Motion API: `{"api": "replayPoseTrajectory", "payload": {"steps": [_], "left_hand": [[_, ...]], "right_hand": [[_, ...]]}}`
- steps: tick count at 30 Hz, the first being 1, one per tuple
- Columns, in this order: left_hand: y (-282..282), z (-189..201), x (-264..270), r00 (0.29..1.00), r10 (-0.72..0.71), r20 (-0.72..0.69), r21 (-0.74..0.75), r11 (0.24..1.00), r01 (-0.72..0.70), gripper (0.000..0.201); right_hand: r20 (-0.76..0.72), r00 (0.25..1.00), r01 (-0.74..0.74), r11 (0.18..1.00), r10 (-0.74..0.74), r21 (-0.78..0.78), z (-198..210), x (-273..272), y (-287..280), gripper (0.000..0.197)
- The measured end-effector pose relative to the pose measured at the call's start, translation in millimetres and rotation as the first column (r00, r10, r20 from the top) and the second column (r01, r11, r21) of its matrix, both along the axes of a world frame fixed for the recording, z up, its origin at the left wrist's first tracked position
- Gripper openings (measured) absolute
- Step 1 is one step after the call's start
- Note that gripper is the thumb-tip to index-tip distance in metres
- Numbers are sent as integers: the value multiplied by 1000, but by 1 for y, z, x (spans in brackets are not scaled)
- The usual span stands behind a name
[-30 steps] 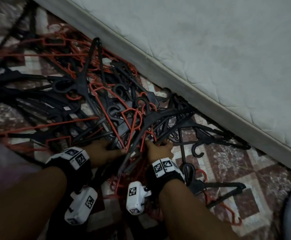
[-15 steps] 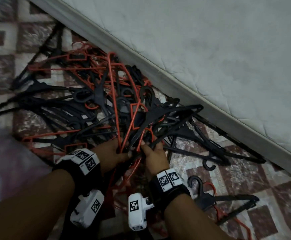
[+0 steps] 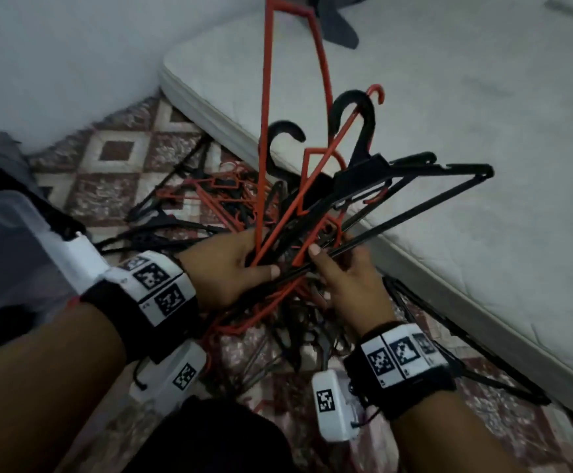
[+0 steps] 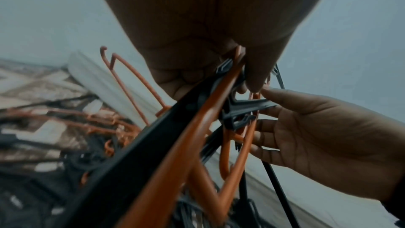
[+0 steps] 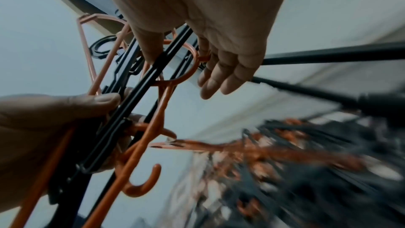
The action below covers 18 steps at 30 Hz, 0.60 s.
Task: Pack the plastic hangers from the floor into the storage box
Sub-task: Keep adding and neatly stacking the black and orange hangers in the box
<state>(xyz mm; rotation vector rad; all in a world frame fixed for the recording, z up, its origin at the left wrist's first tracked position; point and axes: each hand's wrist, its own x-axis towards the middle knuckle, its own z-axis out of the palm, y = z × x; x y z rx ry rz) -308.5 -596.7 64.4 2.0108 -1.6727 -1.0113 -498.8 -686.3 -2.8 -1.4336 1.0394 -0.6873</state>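
Observation:
A tangled bundle of red and black plastic hangers (image 3: 312,192) is raised off the floor between both hands. My left hand (image 3: 261,264) grips the lower ends of the bundle (image 4: 197,119), fingers curled round them. My right hand (image 3: 326,264) holds a thin black hanger bar (image 5: 166,53), thumb over it and nearly straight fingers beneath. More red and black hangers (image 3: 210,203) lie in a heap on the patterned floor beyond the hands. The translucent storage box (image 3: 15,233) shows at the left edge, its inside not visible.
A white mattress (image 3: 465,182) runs along the right, its edge close to the hangers. A black hanger (image 3: 465,346) lies on the floor beside it. A pale wall (image 3: 56,63) closes the far left. Something dark (image 3: 216,438) sits at the bottom centre.
Both hands have risen from the floor pile with a bundle of hangers. The view has swung up and left, bringing in the storage box and the mattress corner.

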Motion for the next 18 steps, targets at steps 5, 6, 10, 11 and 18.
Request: {"api": "replayPoseTrajectory", "payload": {"steps": [5, 6, 10, 11, 18], "left_hand": [[12, 75, 10, 996, 25, 82, -135, 991, -14, 44], [16, 88, 12, 995, 40, 89, -153, 988, -26, 42], [44, 145, 20, 979, 146, 142, -264, 959, -105, 18], [53, 160, 22, 976, 169, 139, -288, 950, -123, 22], [150, 258, 42, 886, 421, 196, -463, 836, -294, 18]], "right_hand": [[159, 986, -36, 992, 56, -125, 70, 21, -7, 45], [143, 987, -48, 985, 72, -163, 85, 24, -7, 46], [30, 989, -130, 937, 148, -324, 149, 39, -3, 48], [25, 984, -155, 925, 174, -348, 166, 44, 0, 47], [4, 889, -387, 759, 457, -524, 286, 103, 56, 41]]}}
